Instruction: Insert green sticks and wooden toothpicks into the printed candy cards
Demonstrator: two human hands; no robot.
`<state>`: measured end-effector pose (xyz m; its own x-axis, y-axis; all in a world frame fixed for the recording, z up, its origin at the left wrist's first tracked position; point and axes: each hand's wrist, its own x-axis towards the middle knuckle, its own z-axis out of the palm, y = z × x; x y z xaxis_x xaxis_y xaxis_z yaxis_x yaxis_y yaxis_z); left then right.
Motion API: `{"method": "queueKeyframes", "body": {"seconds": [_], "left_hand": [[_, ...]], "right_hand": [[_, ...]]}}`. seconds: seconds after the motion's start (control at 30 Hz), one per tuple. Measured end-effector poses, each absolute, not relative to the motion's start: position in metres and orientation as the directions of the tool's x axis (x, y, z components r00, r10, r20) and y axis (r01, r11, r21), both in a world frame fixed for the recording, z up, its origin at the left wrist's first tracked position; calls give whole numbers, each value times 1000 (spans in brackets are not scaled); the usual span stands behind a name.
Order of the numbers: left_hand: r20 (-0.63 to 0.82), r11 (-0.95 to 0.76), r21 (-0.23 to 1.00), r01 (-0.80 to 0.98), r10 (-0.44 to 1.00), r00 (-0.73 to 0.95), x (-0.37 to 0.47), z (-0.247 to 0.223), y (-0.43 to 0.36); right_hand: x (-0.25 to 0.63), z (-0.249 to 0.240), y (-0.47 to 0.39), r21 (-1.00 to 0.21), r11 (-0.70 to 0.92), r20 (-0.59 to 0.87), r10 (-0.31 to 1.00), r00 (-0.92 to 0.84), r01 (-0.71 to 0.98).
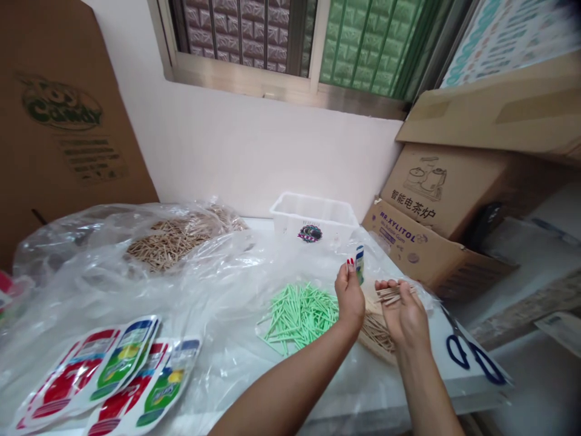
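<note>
While my left hand [351, 298] pinches a small printed packet [360, 266] upright, my right hand [405, 316], just apart from it, curls around loose wooden sticks [389, 295] above a stick pile [379, 332] on the surface [358, 378]. I judge this as stick-handling; the next move seems to call for keeping the bunch together and the packet steady.

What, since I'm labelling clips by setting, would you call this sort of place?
Probably a small indoor workroom that doubles as storage: loose green sticks and flat printed pouches lie on a plastic-covered table, with cardboard cartons stacked at the right.
</note>
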<state>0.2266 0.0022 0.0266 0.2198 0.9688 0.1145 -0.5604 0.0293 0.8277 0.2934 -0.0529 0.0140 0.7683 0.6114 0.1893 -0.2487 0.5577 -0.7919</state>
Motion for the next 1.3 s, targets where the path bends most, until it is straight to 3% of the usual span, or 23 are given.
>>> {"method": "queueKeyframes", "body": {"seconds": [0.2, 0.37, 0.47, 0.53, 0.63, 0.7, 0.8, 0.9, 1.1, 1.3], "left_hand": [[-79, 298, 676, -674, 939, 336, 235, 26, -6], [-65, 248, 729, -638, 953, 296, 233, 31, -9], [12, 133, 823, -552, 968, 251, 223, 32, -5], [114, 31, 864, -502, 960, 255, 214, 32, 0], [207, -63, 898, -435, 934, 291, 197, 34, 5], [221, -76, 907, -414, 922, 317, 184, 36, 6], [214, -64, 920, -386, 908, 360, 158, 39, 7], [204, -85, 950, -299, 896, 394, 127, 41, 6], [148, -120, 989, -92, 883, 446, 74, 32, -2], [272, -330, 943, 40, 835, 479, 45, 27, -8]], "right_hand": [[266, 13, -51, -794, 519, 130, 653, 746, -316], [248, 1, -51, -860, 413, 53, 657, 752, -300], [272, -6, -57, -954, 273, 97, 676, 730, -126], [294, -12, -62, -991, 97, 136, 702, 699, 96], [316, -20, -68, -893, -130, 212, 722, 659, 430], [320, -22, -71, -840, -178, 240, 726, 644, 513], [312, -12, -74, -816, -190, 230, 760, 608, 546], [294, 14, -80, -700, -180, 249, 845, 473, 691], [248, 79, -86, -512, 90, 260, 964, 54, 854], [216, 101, -82, -523, 215, 115, 977, -182, 825]]}}
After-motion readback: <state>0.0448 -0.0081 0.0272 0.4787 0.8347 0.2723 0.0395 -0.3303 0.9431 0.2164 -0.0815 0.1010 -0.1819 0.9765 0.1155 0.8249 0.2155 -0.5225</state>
